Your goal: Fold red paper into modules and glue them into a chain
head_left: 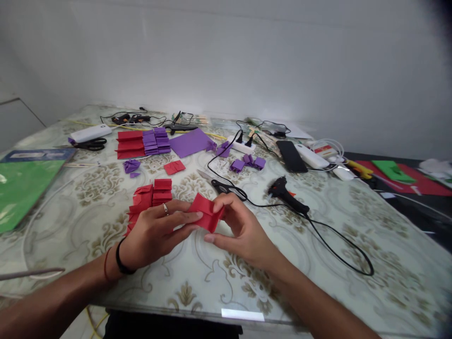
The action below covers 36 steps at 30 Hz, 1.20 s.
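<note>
Between both hands is a folded piece of red paper (207, 215), held just above the patterned table. My left hand (158, 230), with a ring and a black wrist band, grips its left side, fingers pressed on the fold. On the right edge, my right hand (243, 228) pinches the paper with its fingers, the thumb at the lower corner. Several folded red paper pieces (141, 202) stand in rows behind my left hand, partly hidden by it. One flat red folded piece (174, 167) lies farther back.
Scissors (226, 187) and a black glue gun (289, 195) with a looping cord lie to the right. Behind are purple folded pieces (156, 141), a purple sheet (190, 142), a power strip (242, 144) and a phone (291, 156). A green packet (28, 188) lies at left.
</note>
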### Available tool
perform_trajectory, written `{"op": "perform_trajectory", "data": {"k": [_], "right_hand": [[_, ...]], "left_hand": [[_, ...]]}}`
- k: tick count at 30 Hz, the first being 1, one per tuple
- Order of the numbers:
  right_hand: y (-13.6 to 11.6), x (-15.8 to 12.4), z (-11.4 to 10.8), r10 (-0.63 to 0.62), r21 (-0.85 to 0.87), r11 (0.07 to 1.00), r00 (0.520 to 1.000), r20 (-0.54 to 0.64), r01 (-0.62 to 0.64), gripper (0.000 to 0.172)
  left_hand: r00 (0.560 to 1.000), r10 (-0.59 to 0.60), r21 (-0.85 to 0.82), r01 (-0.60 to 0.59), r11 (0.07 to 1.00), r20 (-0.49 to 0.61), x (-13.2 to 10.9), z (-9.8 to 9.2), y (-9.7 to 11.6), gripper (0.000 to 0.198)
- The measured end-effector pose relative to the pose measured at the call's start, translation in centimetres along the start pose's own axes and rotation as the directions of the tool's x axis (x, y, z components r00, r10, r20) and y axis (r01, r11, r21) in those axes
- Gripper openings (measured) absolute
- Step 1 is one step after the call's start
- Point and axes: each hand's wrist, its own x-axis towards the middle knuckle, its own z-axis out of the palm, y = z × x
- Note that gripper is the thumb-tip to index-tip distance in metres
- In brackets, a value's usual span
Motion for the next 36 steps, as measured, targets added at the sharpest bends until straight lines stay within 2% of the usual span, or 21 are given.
{"op": "perform_trajectory", "data": {"k": [3, 7, 13, 24, 27, 29, 32, 34, 36], "right_hand": [[-0.2, 0.0, 0.2, 0.007, -0.025, 1.000, 1.000, -0.017, -0.007, 0.034], [-0.3, -0.1, 0.2, 0.023, -0.053, 0.998, 1.000, -0.020, -0.024, 0.033], [-0.3, -0.1, 0.0, 0.024, -0.002, 1.000, 1.000, 0.010, -0.024, 0.028], [-0.1, 0.2, 0.2, 0.037, 0.060, 0.998, 0.998, -0.055, -0.034, 0.038], [-0.2, 0.3, 0.2, 0.038, -0.023, 0.999, 0.998, -0.052, -0.039, 0.038], [-0.3, 0.3, 0.1, 0.023, -0.138, 0.990, 0.999, -0.030, -0.027, 0.035], [-0.5, 0.4, 0.2, -0.015, -0.256, 0.967, 1.000, 0.027, 0.021, 0.028], [-0.7, 0.5, 0.3, -0.032, -0.273, 0.961, 0.998, 0.058, 0.046, 0.025], [-0.8, 0.5, 0.4, -0.035, -0.273, 0.960, 0.996, 0.078, 0.055, 0.023]], "left_hand": [[1.000, -0.010, -0.031, 0.009, 0.999, -0.026, 0.0, 0.1, 0.0, 0.012], [0.997, 0.063, -0.010, -0.063, 0.998, -0.052, 0.3, 0.0, 0.0, 0.013], [0.993, 0.094, -0.022, -0.096, 0.995, -0.069, 0.4, -0.1, -0.1, 0.010], [0.996, 0.089, -0.099, -0.090, 0.991, -0.021, 0.6, -0.3, -0.1, 0.007], [0.999, -0.007, -0.105, 0.010, 0.994, 0.032, 0.3, -0.2, -0.3, 0.007], [0.990, -0.126, -0.146, 0.134, 0.980, 0.065, 0.0, 0.0, -0.6, 0.013], [0.941, -0.315, -0.315, 0.337, 0.887, 0.121, -0.3, 0.6, -1.2, 0.043], [0.910, -0.359, -0.411, 0.414, 0.813, 0.206, -0.3, 0.9, -1.4, 0.056], [0.891, -0.345, -0.467, 0.449, 0.762, 0.294, -0.2, 1.0, -1.4, 0.051]]}}
